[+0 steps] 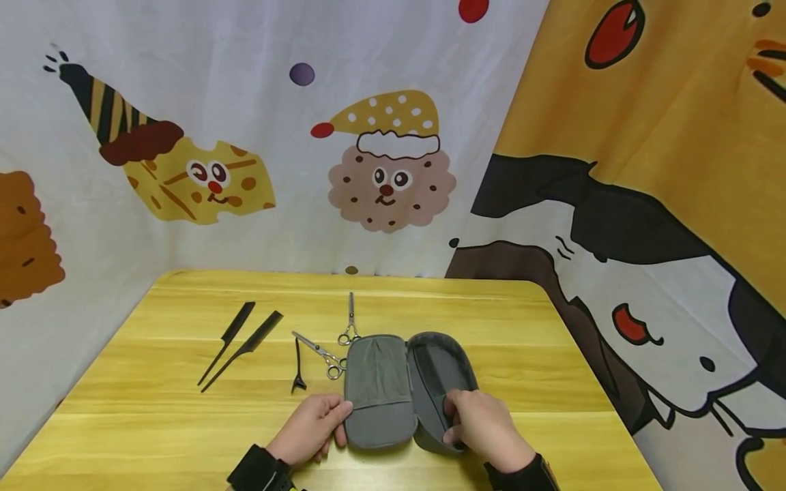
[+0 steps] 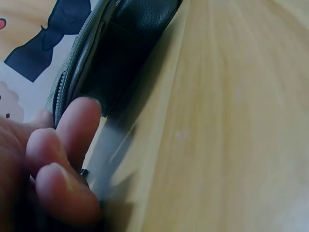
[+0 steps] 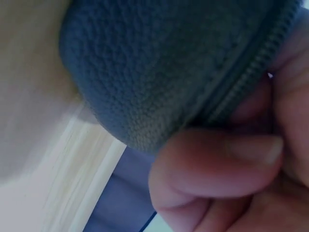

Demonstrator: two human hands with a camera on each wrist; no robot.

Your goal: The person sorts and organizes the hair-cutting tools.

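In the head view, the grey case (image 1: 382, 429) lay spread open on the counter (image 1: 528, 368), right of the middle and towards the near edge, its two halves side by side. The long axis of each half ran roughly from the near edge towards the far edge, the right half leaning slightly. Neither hand was nearer: the case lay between the two and both touched it. The left hand (image 1: 313, 423) had it to its right and pinched the outer side of the left half, thumb on top; the right hand (image 1: 485, 426) had it to its left and gripped the near end of the right half. The near scissors (image 1: 318, 349) lay beyond the left hand, handles by the case; the far scissors (image 1: 351, 317) pointed at the counter's far edge. A black clip (image 1: 299, 383) lay nearer the left hand, and two combs, the left comb (image 1: 232, 331) and the right comb (image 1: 258, 338), slanted towards the counter's near left corner.

In the left wrist view, the left hand's fingers curled against the case's edge, where the zip (image 2: 61, 92) showed, and bare counter lay alongside.

In the right wrist view, the right hand's thumb and fingers were clamped together on the zipped rim; whether they also held a zip pull could not be told.
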